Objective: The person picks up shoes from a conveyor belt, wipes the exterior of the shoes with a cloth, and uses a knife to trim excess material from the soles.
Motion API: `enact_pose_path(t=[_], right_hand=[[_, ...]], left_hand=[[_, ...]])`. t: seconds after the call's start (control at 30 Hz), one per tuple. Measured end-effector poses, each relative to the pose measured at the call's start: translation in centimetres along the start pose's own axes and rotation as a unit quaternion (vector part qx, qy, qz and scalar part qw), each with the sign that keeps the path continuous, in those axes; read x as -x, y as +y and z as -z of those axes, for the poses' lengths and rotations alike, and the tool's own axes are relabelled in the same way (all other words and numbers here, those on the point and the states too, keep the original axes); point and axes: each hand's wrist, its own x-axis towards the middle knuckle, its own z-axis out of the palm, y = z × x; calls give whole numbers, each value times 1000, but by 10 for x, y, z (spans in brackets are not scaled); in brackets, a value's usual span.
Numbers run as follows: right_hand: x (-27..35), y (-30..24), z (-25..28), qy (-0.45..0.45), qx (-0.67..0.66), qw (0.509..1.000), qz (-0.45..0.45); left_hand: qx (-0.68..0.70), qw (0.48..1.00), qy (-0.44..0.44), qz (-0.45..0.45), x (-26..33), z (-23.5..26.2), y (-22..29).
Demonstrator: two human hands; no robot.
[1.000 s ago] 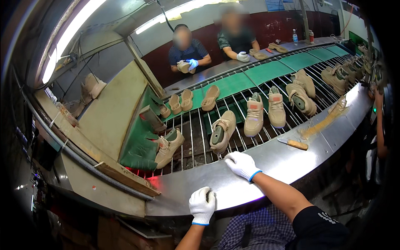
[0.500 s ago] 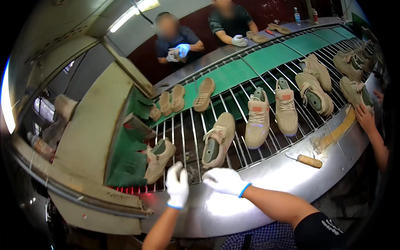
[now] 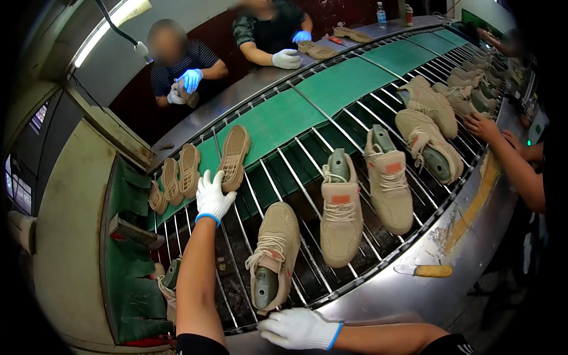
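My left hand (image 3: pixel 214 198), in a white glove, reaches out over the rack with fingers spread at the lower edge of a tan shoe sole (image 3: pixel 236 151). Whether it touches the sole is hard to tell; no grip shows. By the near edge of the rack, my gloved right hand (image 3: pixel 300 329) holds nothing visible, its fingers loosely extended. Just above it lies a beige laced shoe (image 3: pixel 280 236) with a green last inside, its heel toward me. Several smaller-looking soles (image 3: pixel 189 168) stand left of my left hand. Another shoe (image 3: pixel 170 290) is partly hidden by my left forearm.
More lasted shoes (image 3: pixel 341 216) rest along the metal-bar conveyor (image 3: pixel 296 177). A wooden-handled knife (image 3: pixel 432 271) lies on the metal rim. Torn green flaps (image 3: pixel 130 284) hang at the left opening. Two co-workers work across the belt; another person's hand (image 3: pixel 482 127) touches a shoe at right.
My left hand has moved forward over the rack to the soles. My right hand stays near the rim. The view has shifted, and the left shoe has moved nearer the flaps.
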Motion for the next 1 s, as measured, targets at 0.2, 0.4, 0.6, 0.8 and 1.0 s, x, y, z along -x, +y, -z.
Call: enact_pose_path(t=[0.2, 0.4, 0.6, 0.8, 1.0], right_hand=[[1, -7, 1, 49, -62, 996, -36], [1, -2, -6, 50, -134, 989, -40], [0, 12, -41, 90, -96, 991, -20], [-3, -2, -16, 90, -19, 995, 40], [1, 10, -33, 63, 31, 997, 31]], left_hand=[[-40, 994, 94, -36, -41, -5, -10], [-47, 987, 98, 115, -43, -28, -58], [-109, 990, 63, 63, 2, -34, -35], [-72, 997, 42, -2, 68, 40, -21], [52, 993, -11, 108, 212, 185, 15]])
